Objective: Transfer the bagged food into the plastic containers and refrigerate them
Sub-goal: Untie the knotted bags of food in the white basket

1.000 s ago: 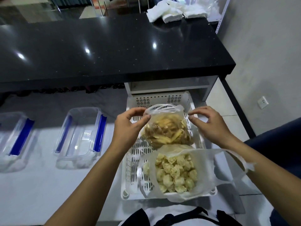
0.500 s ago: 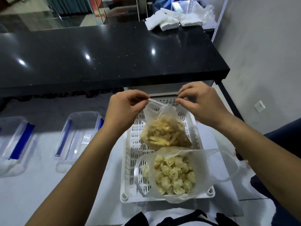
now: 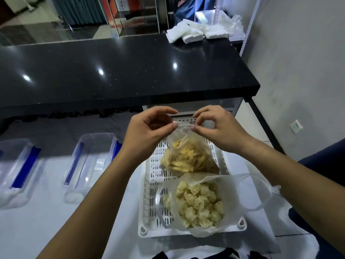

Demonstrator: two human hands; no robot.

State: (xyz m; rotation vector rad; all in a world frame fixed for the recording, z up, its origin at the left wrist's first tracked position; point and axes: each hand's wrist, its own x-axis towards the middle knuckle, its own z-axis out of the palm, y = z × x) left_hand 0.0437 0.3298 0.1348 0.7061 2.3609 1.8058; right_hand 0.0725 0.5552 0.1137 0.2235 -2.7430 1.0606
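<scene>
Nearest, the dumpling bag (image 3: 200, 204) lay open-topped in the white basket (image 3: 149, 199). Behind it, left hand (image 3: 149, 131) & right hand (image 3: 218, 129) each pinched the strip-food bag (image 3: 186, 157) at its neck. Step judged: opening the bag; next needs pulling it apart w/o spilling. Two clear containers (image 3: 91, 161) beside the basket were empty.

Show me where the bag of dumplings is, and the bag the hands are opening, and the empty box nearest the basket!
bag of dumplings (image 3: 199, 204), head view, on the dumplings showing through the plastic.
bag of yellow strips (image 3: 186, 159), head view, on its full belly.
empty box (image 3: 93, 161), head view, on its clear floor.
</scene>
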